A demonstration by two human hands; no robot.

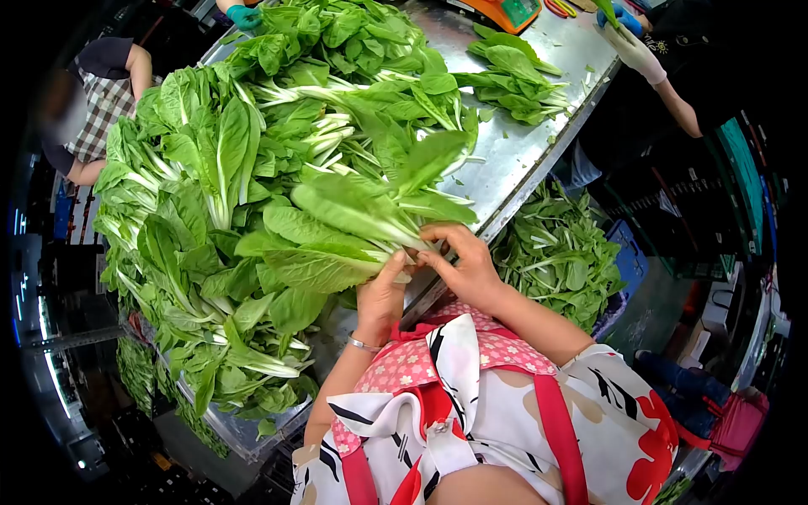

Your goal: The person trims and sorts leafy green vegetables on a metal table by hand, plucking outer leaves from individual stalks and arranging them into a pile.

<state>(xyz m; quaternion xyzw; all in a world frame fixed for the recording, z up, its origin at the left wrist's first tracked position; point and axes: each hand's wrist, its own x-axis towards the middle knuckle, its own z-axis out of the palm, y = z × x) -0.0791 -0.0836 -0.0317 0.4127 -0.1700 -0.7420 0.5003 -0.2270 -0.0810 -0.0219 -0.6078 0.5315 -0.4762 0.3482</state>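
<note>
A bunch of leafy greens (337, 219) with broad green leaves and pale stems is held just over the near table edge. My left hand (383, 295), with a bracelet at its wrist, is closed around the lower stems. At the cut ends, my right hand (465, 265) has thumb and fingers pinched on the stem base. The leaves fan out to the upper left, away from my body. Beneath and behind them lies a large pile of the same greens (223, 160). My fingers partly hide the stem ends.
A metal table (513, 181) carries the pile, a smaller heap of greens (518, 76) and an orange scale (509, 13). Below its right edge stands a blue crate (627, 257) of greens. Co-workers are at upper left and upper right; a gloved hand (631, 50) holds a leaf.
</note>
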